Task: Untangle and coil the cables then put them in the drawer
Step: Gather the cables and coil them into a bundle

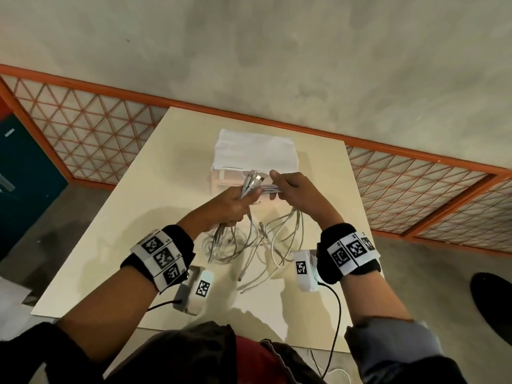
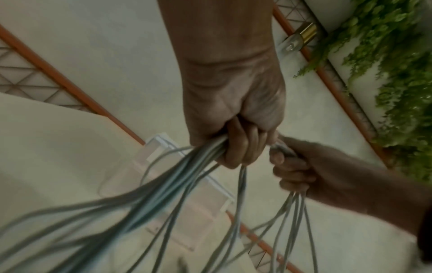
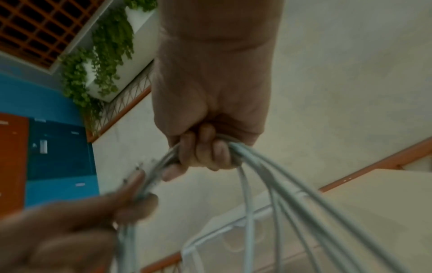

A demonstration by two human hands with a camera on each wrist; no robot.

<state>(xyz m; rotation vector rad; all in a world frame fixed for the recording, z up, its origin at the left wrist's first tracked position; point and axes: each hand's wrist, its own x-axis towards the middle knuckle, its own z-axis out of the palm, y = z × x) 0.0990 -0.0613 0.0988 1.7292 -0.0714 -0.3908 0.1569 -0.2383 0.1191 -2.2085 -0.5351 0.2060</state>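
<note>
Several white cables (image 1: 257, 187) are gathered into a bundle held up over the table between both hands. My left hand (image 1: 232, 203) grips the bundle in a fist, with plug ends sticking out above it. My right hand (image 1: 291, 187) grips the same bundle just to the right. Loose loops of the cables (image 1: 249, 245) hang down and lie tangled on the table below. In the left wrist view my left hand (image 2: 238, 146) is curled round the cables (image 2: 177, 175); in the right wrist view my right hand (image 3: 205, 149) is curled round the cables (image 3: 268, 177). The white drawer unit (image 1: 253, 151) stands behind the hands.
The pale table (image 1: 144, 217) has its edges close on the left and front. An orange-framed lattice railing (image 1: 91, 128) runs behind it. A black wire (image 1: 335, 328) trails from my right wrist device off the front edge. A dark shoe (image 1: 493, 306) is on the floor at right.
</note>
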